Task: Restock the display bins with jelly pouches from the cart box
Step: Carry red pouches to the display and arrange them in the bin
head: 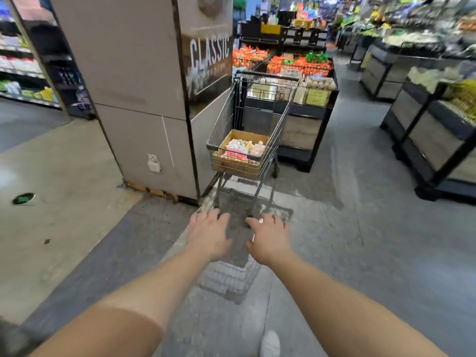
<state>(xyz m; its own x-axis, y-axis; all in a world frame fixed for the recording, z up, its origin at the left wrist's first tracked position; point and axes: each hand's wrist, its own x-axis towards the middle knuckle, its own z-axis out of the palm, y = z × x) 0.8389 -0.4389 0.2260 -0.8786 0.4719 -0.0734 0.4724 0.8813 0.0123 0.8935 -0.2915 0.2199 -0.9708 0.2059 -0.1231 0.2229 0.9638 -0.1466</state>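
Both our grips, left hand (208,234) and right hand (269,238), reach spread and empty toward the brown cardboard box (240,153) of pastel jelly pouches (243,148) in the grey wire cart (257,119) straight ahead, well apart.

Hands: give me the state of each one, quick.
Left hand: open, fingers spread, holding nothing, stretched toward the grey wire shopping cart ahead.
Right hand: open, fingers spread, holding nothing, not touching the cart.
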